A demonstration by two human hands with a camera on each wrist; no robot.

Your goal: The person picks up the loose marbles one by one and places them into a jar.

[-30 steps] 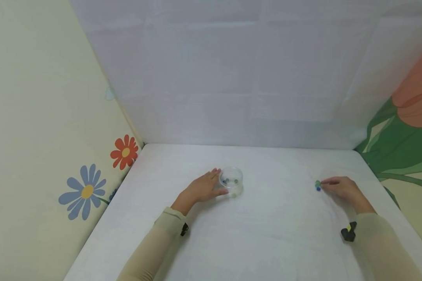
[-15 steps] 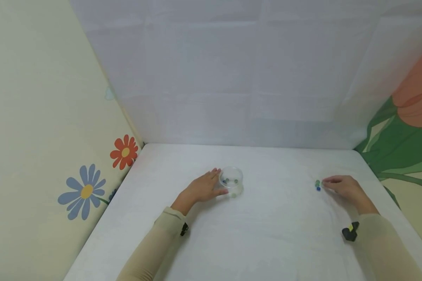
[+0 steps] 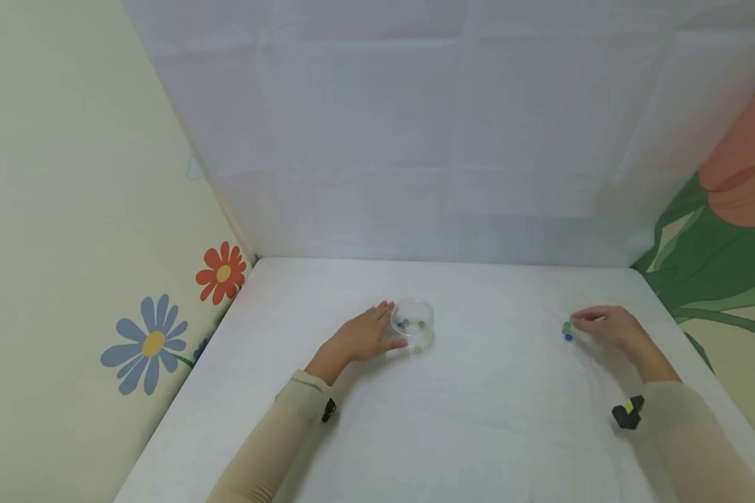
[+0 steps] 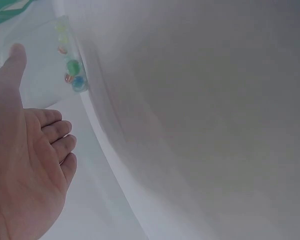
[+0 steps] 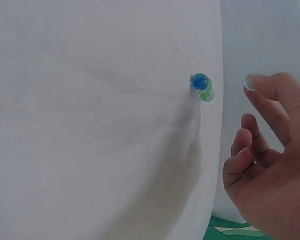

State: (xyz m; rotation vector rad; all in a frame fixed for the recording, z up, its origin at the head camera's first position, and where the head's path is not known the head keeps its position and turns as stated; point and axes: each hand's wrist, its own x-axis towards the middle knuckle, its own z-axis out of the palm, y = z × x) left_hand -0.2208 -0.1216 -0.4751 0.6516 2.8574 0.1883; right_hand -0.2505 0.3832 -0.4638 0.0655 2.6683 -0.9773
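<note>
A clear round cup stands left of the table's middle, with several small marbles inside. In the left wrist view those marbles look green, blue, orange and yellowish through the cup wall. My left hand lies against the cup's left side, thumb spread from the fingers, which are only slightly bent. Over on the right, my right hand pinches a clear marble between thumb and index finger, just above the cloth. Beside it a blue marble and green marbles sit together in a short row.
A white cloth covers the table and a white sheet hangs behind it. Flower-printed walls border the left and right sides. Dark wrist cameras hang under both sleeves.
My right hand, pinching the clear marble, has drawn slightly away from the row and then risen a little above the table. The left hand and cup stay put.
</note>
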